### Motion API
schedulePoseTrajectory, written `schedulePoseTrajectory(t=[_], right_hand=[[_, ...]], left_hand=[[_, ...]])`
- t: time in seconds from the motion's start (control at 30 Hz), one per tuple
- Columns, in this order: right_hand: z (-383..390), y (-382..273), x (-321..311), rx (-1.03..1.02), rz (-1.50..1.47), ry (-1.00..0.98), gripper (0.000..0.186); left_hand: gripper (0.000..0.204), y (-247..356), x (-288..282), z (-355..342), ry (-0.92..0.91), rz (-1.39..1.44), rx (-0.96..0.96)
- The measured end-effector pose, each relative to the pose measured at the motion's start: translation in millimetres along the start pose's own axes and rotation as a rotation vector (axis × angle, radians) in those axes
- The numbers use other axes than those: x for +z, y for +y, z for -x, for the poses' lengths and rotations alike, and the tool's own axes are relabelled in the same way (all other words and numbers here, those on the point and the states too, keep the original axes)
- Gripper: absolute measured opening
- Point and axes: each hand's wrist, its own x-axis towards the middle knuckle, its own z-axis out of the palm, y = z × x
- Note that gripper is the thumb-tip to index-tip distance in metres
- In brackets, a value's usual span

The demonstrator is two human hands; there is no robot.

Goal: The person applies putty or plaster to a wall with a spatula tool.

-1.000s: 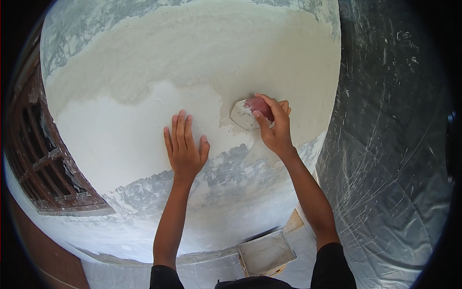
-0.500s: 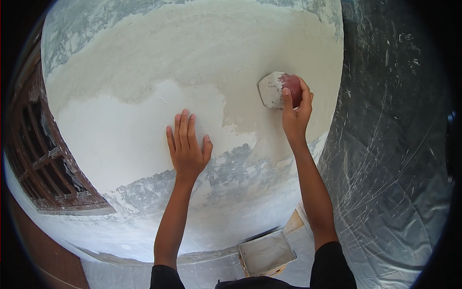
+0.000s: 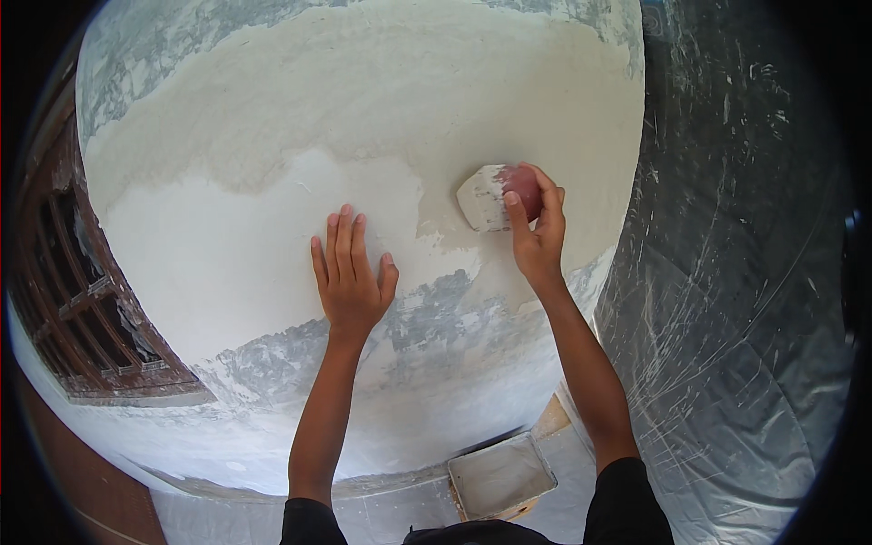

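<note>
Head view: a curved-looking wall [image 3: 272, 109] fills most of the picture, coated in off-white plaster. Toward 12 o'clock the coat is creamier and rougher; through the middle it is whiter and smoother, with a ragged edge between the two. At 11 o'clock and again from 6 to 7 o'clock, bare grey patches show through where the coat is thin.

The left hand [image 3: 350, 272] lies flat on the smooth white plaster just left of centre, fingers wide and pointing to 12 o'clock, palm pressed to the wall and holding nothing. The right hand [image 3: 536, 238], just right of centre toward 2 o'clock, is closed around the red handle of a putty knife [image 3: 481, 197]; its pale, plaster-smeared blade sits against the wall, pointing to 9 o'clock, at the border of the creamy coat. The two hands are near each other but apart.

At 9 o'clock a brown wooden window frame [image 3: 82, 309] with a lattice is set in the wall. From 1 to 5 o'clock hangs clear plastic sheeting [image 3: 745, 300], creased and streaked with white. At 6 o'clock, low between the forearms, a square tray [image 3: 501, 474] smeared with pale plaster lies on the floor [image 3: 218, 522], which is pale and dusty.
</note>
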Motion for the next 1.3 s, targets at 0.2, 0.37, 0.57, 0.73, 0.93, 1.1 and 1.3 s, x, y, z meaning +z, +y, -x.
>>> schedulePoseTrajectory(t=[0.2, 0.37, 0.57, 0.73, 0.93, 1.1, 1.3], right_hand=[[-15.7, 1.1, -6.1, 0.15, -0.044, 0.33, 0.039], [3.1, -0.4, -0.7, 0.048, -0.162, 0.215, 0.042], [-3.2, 8.7, -5.8, 0.178, 0.0, 0.314, 0.048], [16.6, 6.0, -2.7, 0.087, -0.036, 0.094, 0.047], [-7.5, 12.6, -17.9, 0.23, -0.049, 0.406, 0.049], [14.2, 8.2, -3.5, 0.091, -0.091, 0.109, 0.043], [-6.4, 31.3, -26.3, 0.237, -0.011, 0.37, 0.049]], left_hand=[[0.062, 3.8, 1.8, -0.6, 0.001, 0.019, -0.008], [0.062, 0.5, 0.7, -0.2, -0.002, 0.005, 0.001], [0.062, 0.4, 1.5, -0.5, 0.01, 0.007, -0.004], [0.062, 0.2, 0.7, 0.7, 0.001, 0.003, -0.001], [0.062, 2.5, -0.2, -2.1, 0.012, 0.013, 0.002], [0.063, -0.4, -0.3, -0.4, 0.004, 0.004, 0.003], [0.063, 4.5, 0.9, -2.7, 0.014, 0.02, 0.0]])
